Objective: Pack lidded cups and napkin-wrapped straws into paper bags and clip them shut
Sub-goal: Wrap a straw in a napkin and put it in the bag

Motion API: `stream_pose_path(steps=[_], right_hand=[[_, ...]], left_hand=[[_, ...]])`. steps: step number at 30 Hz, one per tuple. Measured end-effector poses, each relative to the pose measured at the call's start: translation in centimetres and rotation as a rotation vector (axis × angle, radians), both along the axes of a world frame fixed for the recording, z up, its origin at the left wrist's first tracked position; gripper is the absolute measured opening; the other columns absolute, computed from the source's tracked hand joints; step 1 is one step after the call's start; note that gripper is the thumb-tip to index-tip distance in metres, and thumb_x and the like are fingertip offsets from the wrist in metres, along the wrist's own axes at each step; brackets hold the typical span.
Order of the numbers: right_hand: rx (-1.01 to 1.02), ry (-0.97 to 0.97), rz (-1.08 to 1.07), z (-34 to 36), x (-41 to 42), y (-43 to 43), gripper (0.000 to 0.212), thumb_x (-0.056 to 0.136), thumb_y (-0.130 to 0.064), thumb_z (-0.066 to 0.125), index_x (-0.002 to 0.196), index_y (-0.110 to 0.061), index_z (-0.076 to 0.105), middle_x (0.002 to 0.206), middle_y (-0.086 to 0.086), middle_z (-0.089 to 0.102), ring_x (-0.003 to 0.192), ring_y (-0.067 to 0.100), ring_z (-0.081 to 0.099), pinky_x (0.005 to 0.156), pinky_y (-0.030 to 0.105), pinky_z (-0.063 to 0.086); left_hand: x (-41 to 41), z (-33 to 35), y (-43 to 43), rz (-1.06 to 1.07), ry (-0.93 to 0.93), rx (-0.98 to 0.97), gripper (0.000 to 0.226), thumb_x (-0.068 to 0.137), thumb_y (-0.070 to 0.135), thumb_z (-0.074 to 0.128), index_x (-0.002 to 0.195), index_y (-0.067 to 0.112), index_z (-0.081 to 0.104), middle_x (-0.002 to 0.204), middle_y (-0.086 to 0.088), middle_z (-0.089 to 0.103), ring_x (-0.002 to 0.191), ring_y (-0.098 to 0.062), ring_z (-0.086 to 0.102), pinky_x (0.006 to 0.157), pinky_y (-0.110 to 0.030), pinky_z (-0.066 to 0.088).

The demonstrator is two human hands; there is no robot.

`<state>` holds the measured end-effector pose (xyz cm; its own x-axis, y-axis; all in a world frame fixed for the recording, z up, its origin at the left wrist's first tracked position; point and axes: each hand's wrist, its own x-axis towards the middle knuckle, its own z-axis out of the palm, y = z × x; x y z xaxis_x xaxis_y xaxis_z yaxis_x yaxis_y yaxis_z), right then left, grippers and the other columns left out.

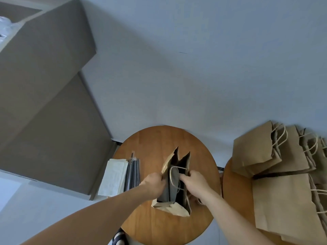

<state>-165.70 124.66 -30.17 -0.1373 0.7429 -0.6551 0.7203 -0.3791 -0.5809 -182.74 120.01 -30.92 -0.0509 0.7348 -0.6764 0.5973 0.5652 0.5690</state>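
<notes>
Both hands grip an upright paper bag (177,208) standing between them on a round wooden table (150,138): the left hand (155,184) pinches its left rim, the right hand (192,181) curls over its right rim. Left of the left hand lie white napkins (114,177) beside dark straws (132,174); right of the right hand, stacked flat bags (283,200).

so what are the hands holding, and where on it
Both hold the bag by its open top: the left hand grips the left rim, the right hand grips the right rim.
</notes>
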Motion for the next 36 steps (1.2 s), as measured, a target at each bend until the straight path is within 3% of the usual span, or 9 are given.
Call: stream_pose_path(steps=[3, 6, 14, 16, 21, 24, 28, 33, 36], right_hand=[[0.154, -0.246, 0.07, -0.1, 0.9, 1.0, 0.027, 0.098, -0.032, 0.05, 0.076, -0.019, 0.058, 0.07, -0.002, 0.062, 0.062, 0.013, 0.06, 0.049, 0.023, 0.038], [0.202, -0.34, 0.027, -0.2, 1.6, 1.6, 0.034, 0.1, -0.033, 0.047, 0.071, -0.019, 0.058, 0.068, -0.002, 0.06, 0.059, 0.01, 0.055, 0.044, 0.021, 0.031], [0.101, -0.025, 0.0, -0.8, 0.4, 0.5, 0.039, 0.097, -0.032, 0.049, 0.061, -0.017, 0.051, 0.06, -0.001, 0.053, 0.054, 0.015, 0.051, 0.048, 0.028, 0.036], [0.075, 0.086, -0.079, -0.2, -0.1, 0.7, 0.038, 0.097, -0.032, 0.05, 0.071, -0.008, 0.063, 0.07, 0.008, 0.064, 0.062, 0.021, 0.064, 0.047, 0.03, 0.049], [0.06, 0.223, -0.011, 0.5, -0.7, 0.3, 0.03, 0.088, -0.02, 0.042, 0.077, 0.001, 0.061, 0.084, 0.026, 0.064, 0.08, 0.037, 0.068, 0.073, 0.057, 0.057], [0.05, 0.225, 0.043, -0.1, -0.7, 0.5, 0.03, 0.095, -0.011, 0.042, 0.107, -0.003, 0.068, 0.095, 0.011, 0.071, 0.088, 0.022, 0.071, 0.087, 0.046, 0.057], [0.394, 0.002, 0.299, -0.7, 0.6, 1.8, 0.041, 0.093, -0.014, 0.057, 0.133, -0.021, 0.056, 0.131, -0.006, 0.058, 0.122, 0.011, 0.052, 0.102, 0.023, 0.042], [0.834, -0.234, 0.597, -1.0, 2.5, 4.8, 0.076, 0.082, -0.018, 0.075, 0.148, -0.023, 0.038, 0.155, 0.0, 0.03, 0.146, 0.024, 0.022, 0.117, 0.04, 0.028], [0.851, -0.295, 0.706, -1.0, 2.8, 7.2, 0.054, 0.083, -0.024, 0.075, 0.134, -0.023, 0.058, 0.15, 0.0, 0.043, 0.143, 0.027, 0.031, 0.116, 0.044, 0.03]], left_hand=[[-0.6, -0.4, -0.3, 0.107, 0.007, 0.063, 0.03, 0.101, 0.024, 0.038, 0.082, 0.013, 0.059, 0.073, -0.003, 0.054, 0.064, -0.018, 0.054, 0.059, -0.032, 0.046], [-1.4, -1.4, -1.4, 0.2, 0.017, 0.111, 0.03, 0.098, 0.024, 0.04, 0.073, 0.013, 0.055, 0.066, -0.002, 0.05, 0.059, -0.016, 0.047, 0.055, -0.03, 0.038], [0.5, -0.3, -0.8, 0.036, -0.107, 0.043, 0.027, 0.096, 0.038, 0.044, 0.103, 0.019, 0.062, 0.087, -0.001, 0.064, 0.074, -0.015, 0.058, 0.067, -0.035, 0.05], [1.0, 0.3, -0.6, -0.015, -0.199, 0.016, 0.03, 0.086, 0.038, 0.054, 0.113, 0.027, 0.058, 0.103, -0.002, 0.067, 0.09, -0.018, 0.063, 0.076, -0.034, 0.056], [2.2, 0.9, -0.7, -0.116, -0.112, -0.016, 0.049, 0.071, 0.045, 0.066, 0.115, 0.025, 0.056, 0.104, -0.006, 0.069, 0.097, -0.021, 0.068, 0.085, -0.04, 0.059], [2.6, 0.8, -0.2, -0.154, 0.211, 0.094, 0.028, 0.089, 0.04, 0.054, 0.107, 0.02, 0.064, 0.097, -0.003, 0.07, 0.089, -0.02, 0.067, 0.076, -0.031, 0.056], [1.8, 0.3, 0.8, -0.194, 0.241, 0.075, 0.027, 0.097, 0.032, 0.045, 0.087, 0.013, 0.061, 0.083, -0.005, 0.064, 0.077, -0.023, 0.063, 0.064, -0.031, 0.049], [-0.3, 0.4, 3.5, -0.298, 0.336, 0.158, 0.033, 0.098, 0.04, 0.039, 0.084, 0.02, 0.061, 0.076, 0.0, 0.061, 0.072, -0.021, 0.062, 0.061, -0.03, 0.046], [-1.3, 0.5, 4.9, -0.475, 0.402, 0.227, 0.035, 0.099, 0.039, 0.039, 0.066, 0.027, 0.046, 0.068, 0.003, 0.056, 0.058, -0.012, 0.052, 0.051, -0.028, 0.037]])
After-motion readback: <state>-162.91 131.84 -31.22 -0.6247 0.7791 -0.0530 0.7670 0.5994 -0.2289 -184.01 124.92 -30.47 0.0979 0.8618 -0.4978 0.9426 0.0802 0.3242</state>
